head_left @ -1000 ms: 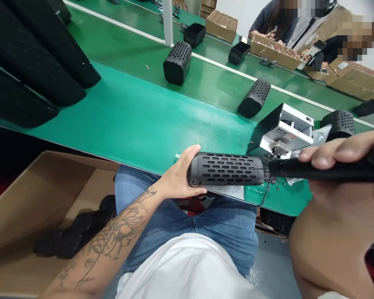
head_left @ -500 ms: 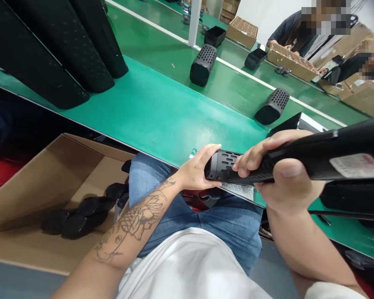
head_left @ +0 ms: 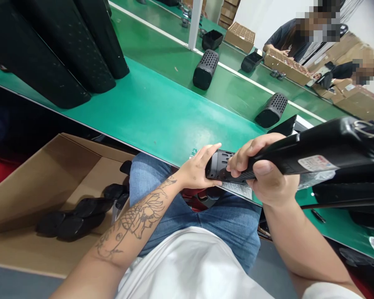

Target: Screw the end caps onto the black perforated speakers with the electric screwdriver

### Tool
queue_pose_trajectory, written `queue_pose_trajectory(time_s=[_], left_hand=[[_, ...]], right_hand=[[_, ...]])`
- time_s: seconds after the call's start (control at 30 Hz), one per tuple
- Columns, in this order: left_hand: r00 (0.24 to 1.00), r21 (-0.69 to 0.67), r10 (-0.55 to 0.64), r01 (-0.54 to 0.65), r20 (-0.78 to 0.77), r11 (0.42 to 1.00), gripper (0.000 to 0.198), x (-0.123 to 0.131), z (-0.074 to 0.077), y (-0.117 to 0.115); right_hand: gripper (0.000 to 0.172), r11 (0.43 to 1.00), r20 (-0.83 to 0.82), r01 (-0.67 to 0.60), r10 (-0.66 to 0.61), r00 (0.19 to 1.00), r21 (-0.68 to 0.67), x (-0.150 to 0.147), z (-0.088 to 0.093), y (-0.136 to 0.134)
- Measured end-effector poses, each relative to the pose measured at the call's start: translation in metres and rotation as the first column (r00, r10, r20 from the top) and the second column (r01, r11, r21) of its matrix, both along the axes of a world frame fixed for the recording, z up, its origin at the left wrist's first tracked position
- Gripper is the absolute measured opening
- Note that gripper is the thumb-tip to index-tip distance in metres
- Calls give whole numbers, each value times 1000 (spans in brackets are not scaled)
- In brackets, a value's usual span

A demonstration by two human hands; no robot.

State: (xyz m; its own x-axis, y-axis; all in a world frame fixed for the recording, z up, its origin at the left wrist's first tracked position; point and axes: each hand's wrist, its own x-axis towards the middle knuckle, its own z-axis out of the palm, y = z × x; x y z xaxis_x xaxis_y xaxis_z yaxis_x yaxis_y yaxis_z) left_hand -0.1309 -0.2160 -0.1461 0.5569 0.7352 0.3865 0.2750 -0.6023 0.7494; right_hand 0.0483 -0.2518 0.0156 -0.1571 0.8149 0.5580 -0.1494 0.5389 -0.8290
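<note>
My left hand (head_left: pixel 200 168) is wrapped round the end of a dark grey slotted housing (head_left: pixel 218 164), which lies at the near edge of the green table. In my right hand (head_left: pixel 264 170) is a black electric screwdriver (head_left: pixel 327 145) with a white and red label, a ribbed front grip and a metal ring at its rear end. It is held nearly level, its front pointing left at the housing. My right fingers cover part of the housing, and the screwdriver's tip is hidden. Bubble wrap (head_left: pixel 238 190) lies under the housing at the table edge.
Tall black shells (head_left: pixel 90 45) stand at the left of the table (head_left: pixel 162 116). Perforated housings (head_left: pixel 205 70) rest on the green surface beyond. An open cardboard box (head_left: pixel 25 253) at my left holds several black parts (head_left: pixel 77 224). Two people are across the table, near cardboard trays (head_left: pixel 286 66).
My right hand and the screwdriver have moved left, closer to my left hand, and the screwdriver's rear ring has come into view. My left hand and the housing have hardly moved.
</note>
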Motion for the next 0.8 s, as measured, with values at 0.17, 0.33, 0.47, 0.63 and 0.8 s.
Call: queue_pose_trajectory(time_s=[0.17,0.33,0.47,0.63,0.8], left_hand=[[1000,41,28,-28,7,999,130,-1,-1,0],[990,119,143,-143,11,983,121,2,-7,-14],[882,246,468,-468,61,849,122,20,-23,-70],[919,340,354,-393,173,855,108,41,-52,-143],[996,586,-85,61,13,808,56,59,-38,-126]], right_hand=[[13,997,66,-74,74,995,4,2,0,1],[24,996,-12,-87,87,996,-8,12,17,0],[28,974,-116,217,-209,971,67,62,42,7],[4,580,-126,794,-787,604,183,166,36,44],[18,562,-116,813,-807,579,151,222,-2,65]])
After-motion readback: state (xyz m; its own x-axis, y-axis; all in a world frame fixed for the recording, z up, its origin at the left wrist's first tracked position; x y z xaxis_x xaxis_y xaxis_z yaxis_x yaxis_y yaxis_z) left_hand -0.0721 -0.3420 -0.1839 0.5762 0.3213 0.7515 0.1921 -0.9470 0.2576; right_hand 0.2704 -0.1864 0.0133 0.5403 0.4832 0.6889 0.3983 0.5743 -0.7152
